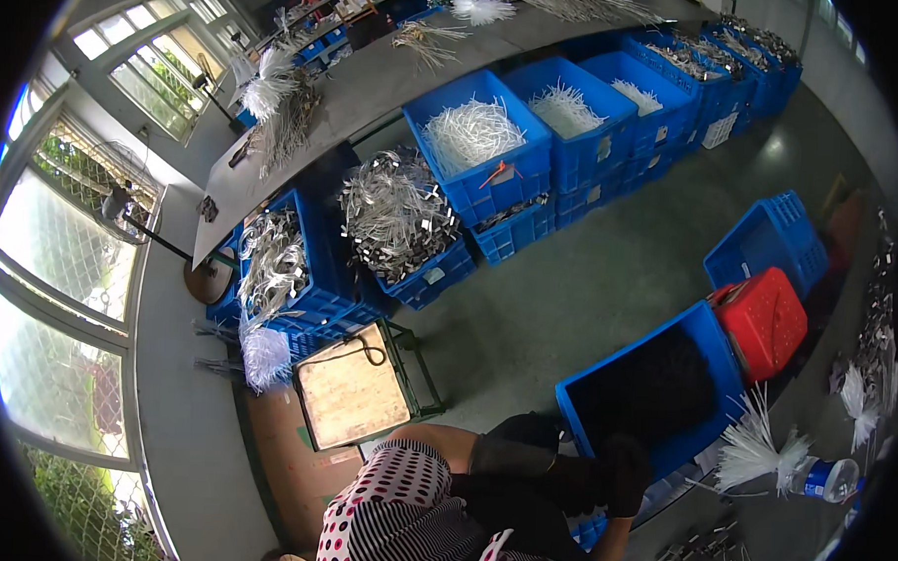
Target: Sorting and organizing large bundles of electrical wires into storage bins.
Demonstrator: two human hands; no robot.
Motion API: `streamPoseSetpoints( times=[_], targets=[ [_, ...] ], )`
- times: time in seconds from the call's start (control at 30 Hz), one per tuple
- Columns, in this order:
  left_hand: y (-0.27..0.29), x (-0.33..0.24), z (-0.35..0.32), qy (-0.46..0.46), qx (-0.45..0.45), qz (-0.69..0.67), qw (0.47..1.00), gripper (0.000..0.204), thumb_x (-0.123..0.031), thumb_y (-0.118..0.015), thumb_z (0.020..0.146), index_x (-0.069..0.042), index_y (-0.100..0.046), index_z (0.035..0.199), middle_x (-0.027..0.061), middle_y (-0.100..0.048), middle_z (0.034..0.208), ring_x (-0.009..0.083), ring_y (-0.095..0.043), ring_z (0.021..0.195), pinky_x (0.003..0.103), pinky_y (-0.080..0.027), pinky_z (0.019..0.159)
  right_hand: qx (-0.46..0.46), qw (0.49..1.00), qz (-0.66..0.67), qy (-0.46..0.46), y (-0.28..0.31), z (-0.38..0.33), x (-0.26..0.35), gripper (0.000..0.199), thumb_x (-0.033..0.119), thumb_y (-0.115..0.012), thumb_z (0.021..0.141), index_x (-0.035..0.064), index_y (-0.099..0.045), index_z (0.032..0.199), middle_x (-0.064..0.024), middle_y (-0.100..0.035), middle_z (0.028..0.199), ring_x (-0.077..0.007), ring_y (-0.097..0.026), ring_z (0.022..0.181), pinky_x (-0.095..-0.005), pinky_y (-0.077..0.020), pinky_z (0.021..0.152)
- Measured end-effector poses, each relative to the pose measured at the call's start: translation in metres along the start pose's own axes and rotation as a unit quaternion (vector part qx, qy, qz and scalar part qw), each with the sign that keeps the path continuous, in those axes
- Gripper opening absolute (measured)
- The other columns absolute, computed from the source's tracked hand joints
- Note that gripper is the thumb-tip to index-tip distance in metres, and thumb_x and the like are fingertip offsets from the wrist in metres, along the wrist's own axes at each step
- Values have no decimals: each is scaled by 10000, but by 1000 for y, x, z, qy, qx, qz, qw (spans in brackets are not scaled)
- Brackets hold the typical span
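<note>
Both my hands are in dark gloves at the near edge of a blue crate [605,357] holding a dark mass [653,387]. My left hand [573,480] reaches in from the left, its arm in a dark sleeve cover below a dotted sleeve. Beside it, my right hand [624,475] is raised, with the bare forearm coming up from the lower edge. The gloves blend into the dark crate and clothing, so their fingers and anything in them cannot be made out. Right of the hands lies a fanned bundle of white strips [756,454] next to a clear plastic bottle [830,480].
A red plastic container [764,321] stands against the crate's far end, before another blue crate [775,237]. Blue crates of pale strips [472,135] line a long grey table [352,89]. A wooden-topped stool [352,388] stands at left, near a pedestal fan [117,205].
</note>
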State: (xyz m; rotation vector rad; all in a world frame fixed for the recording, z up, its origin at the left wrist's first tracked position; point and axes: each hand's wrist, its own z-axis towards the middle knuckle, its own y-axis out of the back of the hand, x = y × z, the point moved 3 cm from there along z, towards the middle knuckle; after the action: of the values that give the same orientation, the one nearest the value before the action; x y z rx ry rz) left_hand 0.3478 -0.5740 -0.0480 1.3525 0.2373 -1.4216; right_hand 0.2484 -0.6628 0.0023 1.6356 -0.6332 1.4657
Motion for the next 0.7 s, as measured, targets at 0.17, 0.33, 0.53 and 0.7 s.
streamPoseSetpoints(
  times=[0.17,0.33,0.53,0.7],
  targets=[
    [22,-11,31,203,131,-358,902,341,-225,-677,852,-5,-649,1111,157,-658,1093,268,-621,1052,408,-485,918,3,995,-24,-99,19,-4,2,288,92,-630,866,54,-643,1151,-112,-673,1068,-233,-635,1006,-362,-505,852],
    [33,-5,53,168,298,-300,891,311,-230,-649,866,-21,-644,1096,142,-664,1050,264,-635,995,404,-499,876,-89,867,-484,72,21,-19,3,288,83,-609,812,92,-658,1096,-141,-666,1059,-316,-630,1021,-431,-499,852],
    [35,-3,86,28,487,-165,857,269,-236,-606,887,-44,-636,1073,121,-674,986,259,-656,910,399,-521,813,-297,935,-162,-112,40,-20,31,165,140,-611,903,52,-673,1028,-115,-678,919,-268,-668,792,-368,-540,666],
    [19,-24,113,75,555,-247,791,277,-262,-607,901,-75,-663,1098,100,-665,1069,222,-614,1033,382,-446,950,-421,872,-168,-187,51,-88,47,161,132,-599,917,39,-674,1025,-121,-674,883,-250,-666,745,-361,-543,649]
  ],
)
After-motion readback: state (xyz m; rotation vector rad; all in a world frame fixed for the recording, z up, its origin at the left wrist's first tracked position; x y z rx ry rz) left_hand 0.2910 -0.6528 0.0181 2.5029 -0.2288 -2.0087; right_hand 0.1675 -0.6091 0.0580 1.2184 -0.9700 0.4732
